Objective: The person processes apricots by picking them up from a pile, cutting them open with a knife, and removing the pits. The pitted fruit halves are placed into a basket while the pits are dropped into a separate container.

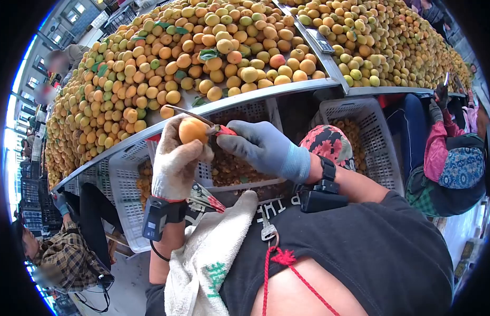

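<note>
Overall, metal-rimmed counter [255,96] spans 9 to 2 o'clock, heaped with loose apricots [145,79]. White perforated crate [383,147] near 3 o'clock, yellow fruit [354,134] inside. Right hand [267,148], grey-gloved, just off centre toward 2 o'clock; left hand [174,163], white-gloved, at 9 o'clock. Fingers of both closed in: right round a red-handled knife [224,130], blade toward 10 o'clock; left round a single apricot [194,130], at 10 o'clock. Blade contact with it: cannot tell.
</note>
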`<state>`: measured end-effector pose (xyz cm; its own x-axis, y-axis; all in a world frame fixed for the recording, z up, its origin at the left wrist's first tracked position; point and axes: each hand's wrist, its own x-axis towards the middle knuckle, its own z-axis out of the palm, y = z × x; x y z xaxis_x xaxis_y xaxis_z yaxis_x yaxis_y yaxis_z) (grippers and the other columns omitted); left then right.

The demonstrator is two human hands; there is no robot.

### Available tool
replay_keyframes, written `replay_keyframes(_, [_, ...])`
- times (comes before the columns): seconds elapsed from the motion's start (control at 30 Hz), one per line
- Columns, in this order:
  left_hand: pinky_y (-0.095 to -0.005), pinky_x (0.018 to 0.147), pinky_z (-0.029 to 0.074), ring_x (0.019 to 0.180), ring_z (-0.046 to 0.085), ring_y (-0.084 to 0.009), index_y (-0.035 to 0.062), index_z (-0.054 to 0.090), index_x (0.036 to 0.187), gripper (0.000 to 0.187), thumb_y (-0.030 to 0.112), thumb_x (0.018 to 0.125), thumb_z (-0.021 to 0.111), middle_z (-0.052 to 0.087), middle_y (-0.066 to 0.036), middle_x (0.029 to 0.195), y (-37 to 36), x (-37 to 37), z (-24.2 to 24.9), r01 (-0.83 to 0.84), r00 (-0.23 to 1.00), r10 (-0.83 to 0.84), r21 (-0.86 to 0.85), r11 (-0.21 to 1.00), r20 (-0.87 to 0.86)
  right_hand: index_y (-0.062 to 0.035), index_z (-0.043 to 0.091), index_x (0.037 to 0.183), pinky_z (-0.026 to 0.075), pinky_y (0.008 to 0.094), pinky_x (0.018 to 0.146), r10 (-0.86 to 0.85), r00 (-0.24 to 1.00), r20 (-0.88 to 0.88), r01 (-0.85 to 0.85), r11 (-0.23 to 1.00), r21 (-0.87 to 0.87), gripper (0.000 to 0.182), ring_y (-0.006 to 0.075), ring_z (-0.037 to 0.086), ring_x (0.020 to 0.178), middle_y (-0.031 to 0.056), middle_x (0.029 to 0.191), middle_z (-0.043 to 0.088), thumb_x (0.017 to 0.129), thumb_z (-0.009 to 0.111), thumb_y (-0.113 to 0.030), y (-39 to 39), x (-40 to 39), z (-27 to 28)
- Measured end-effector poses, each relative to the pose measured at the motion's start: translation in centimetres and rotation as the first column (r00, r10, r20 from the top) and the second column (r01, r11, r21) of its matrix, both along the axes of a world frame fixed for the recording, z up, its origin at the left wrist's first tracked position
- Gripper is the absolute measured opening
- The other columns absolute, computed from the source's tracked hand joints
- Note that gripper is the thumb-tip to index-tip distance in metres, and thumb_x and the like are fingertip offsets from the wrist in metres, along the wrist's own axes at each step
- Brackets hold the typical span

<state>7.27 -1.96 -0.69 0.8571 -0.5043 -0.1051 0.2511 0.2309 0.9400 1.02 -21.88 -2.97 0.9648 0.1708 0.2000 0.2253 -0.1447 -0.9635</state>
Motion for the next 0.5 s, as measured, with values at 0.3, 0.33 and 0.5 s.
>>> replay_keyframes(0.3, [-0.0345, 0.080, 0.055, 0.094, 0.064, -0.0261, 0.0057, 0.050, 0.133, 0.059, 0.009, 0.080, 0.076, 0.060, -0.014, 0.112, -1.1, -1.0, -0.7, -0.141, 0.990, 0.127, -0.406, 0.903, -0.061, -0.0001, 0.060, 0.105, 0.046, 0.0297, 0.069, 0.005, 0.999, -0.046, -0.006, 0.999, -0.037, 0.038, 0.0100, 0.049, 0.076, 0.0068, 0.078, 0.058, 0.101, 0.054, -0.038, 0.2, -1.0, 0.0])
replay_keyframes(0.33, [-0.0345, 0.080, 0.055, 0.094, 0.064, -0.0261, 0.0057, 0.050, 0.133, 0.059, 0.009, 0.080, 0.076, 0.060, -0.014, 0.112, -1.4, -1.1, -0.7, -0.139, 0.990, 0.124, -0.404, 0.904, -0.063, 0.0001, 0.060, 0.105, 0.046, 0.0300, 0.068, 0.006, 0.999, -0.043, -0.007, 1.000, -0.030, 0.038, 0.0103, 0.049, 0.075, 0.0074, 0.078, 0.058, 0.102, 0.054, -0.038, 0.2, -1.0, 0.2])
replay_keyframes(0.5, [-0.0351, 0.077, 0.053, 0.086, 0.063, -0.0237, 0.0043, 0.051, 0.128, 0.054, 0.025, 0.085, 0.076, 0.061, -0.013, 0.110, -1.7, -1.5, -1.7, -0.087, 0.992, 0.044, -0.384, 0.919, -0.118, -0.0018, 0.060, 0.097, 0.048, 0.0381, 0.067, -0.062, 0.997, 0.045, 0.060, 0.998, 0.031, 0.040, 0.0342, 0.064, 0.074, 0.0212, 0.080, 0.063, 0.100, 0.053, -0.041, 0.6, -0.7, 0.5])
